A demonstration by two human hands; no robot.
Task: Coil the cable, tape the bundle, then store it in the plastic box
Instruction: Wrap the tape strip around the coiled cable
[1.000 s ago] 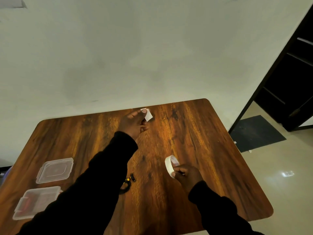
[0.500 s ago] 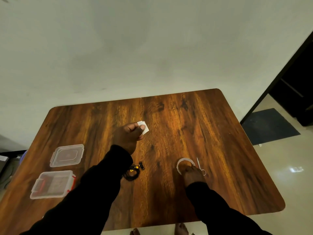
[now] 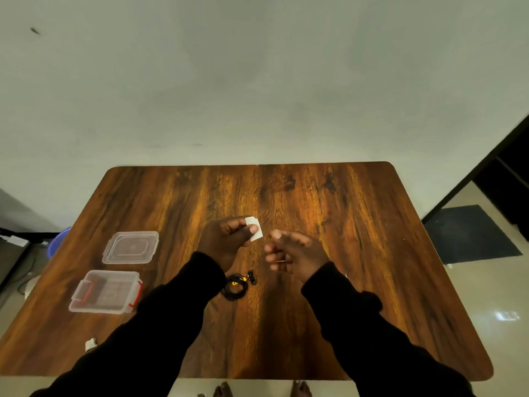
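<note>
A small black coiled cable (image 3: pixel 237 285) with yellow marks lies on the wooden table (image 3: pixel 372 253), just below my hands. My left hand (image 3: pixel 226 242) pinches a short white piece of tape (image 3: pixel 254 232) between thumb and fingers above the table. Close to the right of the tape hovers my right hand (image 3: pixel 294 250), empty, with its fingers spread. The clear plastic box (image 3: pixel 106 292) with red latches sits open at the left, and its clear lid (image 3: pixel 130 247) lies just behind it. The tape roll is hidden behind my right arm.
A small white scrap (image 3: pixel 91 343) lies near the table's front-left edge. A blue bucket (image 3: pixel 55 245) stands on the floor left of the table. A dark mat (image 3: pixel 472 234) and a dark doorway are at the right. Bare feet (image 3: pixel 260 390) show below the front edge.
My right hand has let go of the tape roll on the table and risen toward the tape piece. My left hand kept hold of the piece and drew it nearer.
</note>
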